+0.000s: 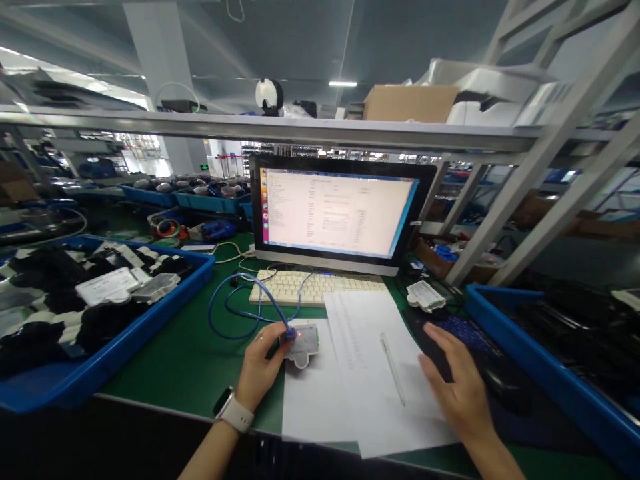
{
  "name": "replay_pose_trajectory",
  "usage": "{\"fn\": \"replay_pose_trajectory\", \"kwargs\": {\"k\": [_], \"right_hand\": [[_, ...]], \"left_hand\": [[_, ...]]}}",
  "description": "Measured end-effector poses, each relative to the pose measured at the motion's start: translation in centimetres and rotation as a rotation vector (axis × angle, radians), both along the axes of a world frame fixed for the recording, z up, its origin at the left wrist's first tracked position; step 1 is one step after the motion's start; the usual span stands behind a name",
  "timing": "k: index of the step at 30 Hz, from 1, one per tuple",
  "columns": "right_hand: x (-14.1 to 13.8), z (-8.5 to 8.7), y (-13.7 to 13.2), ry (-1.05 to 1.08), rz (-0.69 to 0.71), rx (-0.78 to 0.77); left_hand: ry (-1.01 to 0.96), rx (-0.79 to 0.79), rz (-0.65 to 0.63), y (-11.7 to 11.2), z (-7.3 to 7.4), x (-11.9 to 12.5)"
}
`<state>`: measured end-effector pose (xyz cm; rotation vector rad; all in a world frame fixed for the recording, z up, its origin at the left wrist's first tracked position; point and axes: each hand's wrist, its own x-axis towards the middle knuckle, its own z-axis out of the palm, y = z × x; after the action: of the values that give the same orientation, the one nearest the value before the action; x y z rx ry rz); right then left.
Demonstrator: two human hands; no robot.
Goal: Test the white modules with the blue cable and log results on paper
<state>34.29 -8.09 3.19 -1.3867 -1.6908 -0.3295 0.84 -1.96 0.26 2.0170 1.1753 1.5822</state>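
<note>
My left hand (267,360) is closed around the plug end of a blue cable (273,300), which runs into a small grey-white electronic module (303,345). A small red light glows on the module, and green terminals show on its right side. Loops of the cable lie to the left, in front of the white keyboard (290,288). My right hand (457,383) is raised with thumb and fingers apart, holding nothing, over the right edge of the paper sheets (355,373). Between the hands, a white pen (393,367) rests on the top sheet.
Behind the keyboard stands a monitor (335,213) with a form on its screen. A blue bin (200,283) of black and white parts is at left, another blue bin (555,373) at right. A second module (425,295) and a black mouse (505,389) lie right of the papers.
</note>
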Motion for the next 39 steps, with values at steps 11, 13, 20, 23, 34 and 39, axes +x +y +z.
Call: {"fn": "replay_pose_trajectory", "kwargs": {"k": [11,13,20,23,34,39], "right_hand": [[14.4,-6.3,-0.4,-0.26,-0.406,-0.115],[14.7,-7.0,-0.1,-0.287,-0.421,-0.132],[15.8,-8.4,0.5,-0.307,-0.499,-0.187],[15.9,-8.4,0.7,-0.294,-0.493,-0.197],[15.2,-7.5,0.9,-0.311,-0.409,-0.204],[15.3,-7.6,1.0,-0.319,-0.382,-0.213]], "left_hand": [[0.07,0.197,-0.004,0.0,-0.1,-0.3],[0.079,0.216,-0.003,0.1,-0.3,-0.3],[0.094,0.249,0.004,0.5,-0.7,-0.5],[0.092,0.246,0.006,0.7,-0.9,-0.5],[0.08,0.263,0.011,0.5,-0.5,-0.4],[0.099,0.258,0.013,0.7,-0.8,-0.5]]}}
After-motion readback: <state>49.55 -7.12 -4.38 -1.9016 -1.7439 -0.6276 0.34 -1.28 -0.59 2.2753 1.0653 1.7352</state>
